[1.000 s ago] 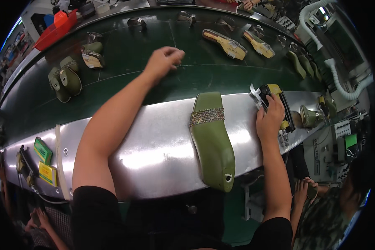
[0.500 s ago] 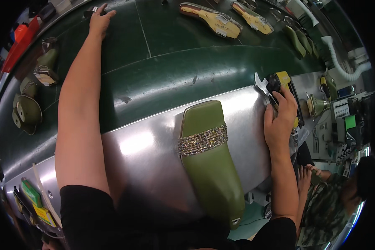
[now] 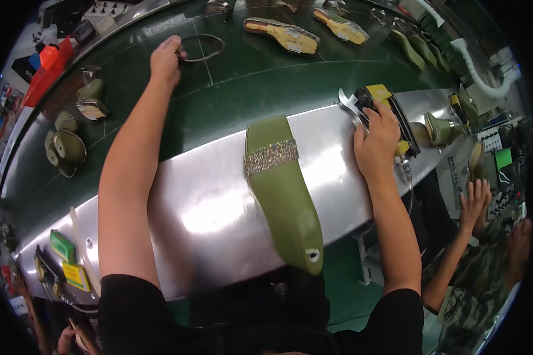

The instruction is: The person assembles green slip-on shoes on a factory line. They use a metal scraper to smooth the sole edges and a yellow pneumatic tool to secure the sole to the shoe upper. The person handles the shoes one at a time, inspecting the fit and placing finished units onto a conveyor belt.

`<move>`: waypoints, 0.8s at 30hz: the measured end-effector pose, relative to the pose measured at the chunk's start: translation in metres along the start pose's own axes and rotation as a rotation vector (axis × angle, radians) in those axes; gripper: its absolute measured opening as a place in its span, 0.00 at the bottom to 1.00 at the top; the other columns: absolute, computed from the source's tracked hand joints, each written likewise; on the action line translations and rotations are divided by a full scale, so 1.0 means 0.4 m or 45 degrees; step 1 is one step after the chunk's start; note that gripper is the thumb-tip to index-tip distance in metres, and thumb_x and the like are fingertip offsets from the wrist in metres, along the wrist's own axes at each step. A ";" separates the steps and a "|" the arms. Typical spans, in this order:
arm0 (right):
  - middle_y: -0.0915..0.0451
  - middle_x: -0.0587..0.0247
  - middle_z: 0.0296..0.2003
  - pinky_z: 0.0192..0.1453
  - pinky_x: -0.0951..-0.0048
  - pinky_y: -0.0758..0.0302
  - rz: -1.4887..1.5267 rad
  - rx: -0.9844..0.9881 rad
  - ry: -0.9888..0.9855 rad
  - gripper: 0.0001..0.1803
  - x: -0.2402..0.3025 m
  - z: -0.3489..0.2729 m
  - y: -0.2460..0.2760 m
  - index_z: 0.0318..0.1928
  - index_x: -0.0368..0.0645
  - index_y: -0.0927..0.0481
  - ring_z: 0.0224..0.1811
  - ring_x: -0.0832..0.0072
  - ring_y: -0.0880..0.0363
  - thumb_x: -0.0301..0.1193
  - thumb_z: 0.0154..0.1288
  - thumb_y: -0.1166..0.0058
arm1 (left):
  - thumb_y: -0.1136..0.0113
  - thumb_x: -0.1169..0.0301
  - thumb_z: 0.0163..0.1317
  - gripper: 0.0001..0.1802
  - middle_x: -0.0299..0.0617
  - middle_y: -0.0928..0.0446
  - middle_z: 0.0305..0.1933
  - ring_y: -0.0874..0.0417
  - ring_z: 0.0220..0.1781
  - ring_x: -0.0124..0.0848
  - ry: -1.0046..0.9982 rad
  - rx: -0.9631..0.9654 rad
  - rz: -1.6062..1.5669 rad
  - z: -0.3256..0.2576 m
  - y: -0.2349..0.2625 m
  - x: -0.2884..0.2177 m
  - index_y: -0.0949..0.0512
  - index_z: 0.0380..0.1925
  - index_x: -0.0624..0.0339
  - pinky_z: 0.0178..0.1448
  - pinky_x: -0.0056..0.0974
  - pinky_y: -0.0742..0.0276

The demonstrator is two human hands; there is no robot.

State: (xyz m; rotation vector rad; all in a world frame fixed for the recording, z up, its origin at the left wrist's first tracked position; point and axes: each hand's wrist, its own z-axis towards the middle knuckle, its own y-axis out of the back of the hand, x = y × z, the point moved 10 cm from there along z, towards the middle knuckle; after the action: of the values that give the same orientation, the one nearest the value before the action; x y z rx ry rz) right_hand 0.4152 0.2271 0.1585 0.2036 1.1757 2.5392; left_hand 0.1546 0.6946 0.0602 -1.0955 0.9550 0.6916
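Lying on the bench, the shoe was nearest. Cartons lay well left of it. Right of the shoe, the right hand rested over the tool, fingers partly bent; whether they gripped could not be told. Pincers lay beside the tool; both could have hampered work on that side. Beyond and left of the shoe, the left hand pinched a loop above the belt. The step appeared to be fetching; the next move likely called for bringing the loop shoeward. Farther beyond the shoe lay lasts.
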 end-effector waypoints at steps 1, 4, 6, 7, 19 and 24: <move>0.25 0.51 0.64 0.74 0.48 0.38 -0.007 -0.025 -0.002 0.22 -0.015 -0.009 0.010 0.54 0.39 0.18 0.70 0.52 0.30 0.25 0.57 0.36 | 0.39 0.69 0.74 0.17 0.32 0.30 0.29 0.29 0.28 0.26 0.104 0.015 -0.097 -0.092 -0.081 -0.019 0.20 0.57 0.67 0.35 0.32 0.30; 0.24 0.50 0.63 0.74 0.48 0.38 0.054 -0.124 0.043 0.22 -0.003 -0.003 0.035 0.54 0.39 0.18 0.70 0.51 0.30 0.25 0.57 0.36 | 0.47 0.66 0.80 0.19 0.30 0.38 0.30 0.35 0.29 0.24 0.182 0.222 -0.299 -0.298 -0.210 -0.142 0.29 0.64 0.64 0.37 0.35 0.34; 0.24 0.49 0.63 0.74 0.48 0.37 0.123 -0.189 0.097 0.22 0.010 -0.013 0.062 0.55 0.39 0.18 0.69 0.50 0.30 0.26 0.58 0.35 | 0.48 0.65 0.81 0.19 0.30 0.38 0.30 0.36 0.30 0.23 0.210 0.237 -0.365 -0.444 -0.274 -0.214 0.30 0.64 0.64 0.36 0.35 0.34; 0.24 0.49 0.63 0.74 0.48 0.37 0.156 -0.216 0.129 0.22 0.022 -0.018 0.088 0.55 0.39 0.18 0.69 0.49 0.30 0.26 0.58 0.35 | 0.48 0.64 0.81 0.19 0.30 0.38 0.30 0.36 0.30 0.23 0.227 0.240 -0.403 -0.516 -0.302 -0.241 0.30 0.64 0.64 0.36 0.35 0.34; 0.19 0.60 0.47 0.61 0.51 0.27 0.941 -0.092 0.434 0.17 0.361 -0.219 0.455 0.48 0.46 0.14 0.55 0.57 0.21 0.27 0.56 0.28 | 0.51 0.69 0.81 0.15 0.32 0.31 0.30 0.28 0.29 0.24 0.392 0.176 -0.146 -1.063 -0.397 -0.263 0.24 0.60 0.63 0.36 0.33 0.27; 0.21 0.61 0.37 0.50 0.57 0.23 1.093 -0.075 0.245 0.13 0.346 -0.303 0.469 0.41 0.44 0.13 0.42 0.59 0.21 0.24 0.54 0.28 | 0.50 0.76 0.76 0.18 0.37 0.24 0.41 0.22 0.41 0.29 0.109 0.475 0.692 -1.029 -0.431 -0.305 0.16 0.59 0.55 0.48 0.35 0.23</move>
State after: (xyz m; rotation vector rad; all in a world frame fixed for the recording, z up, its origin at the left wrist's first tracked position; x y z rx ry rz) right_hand 0.2089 0.0769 0.2214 0.5622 1.2640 3.3872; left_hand 0.1280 0.2480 0.1782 -0.5364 1.4135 0.8627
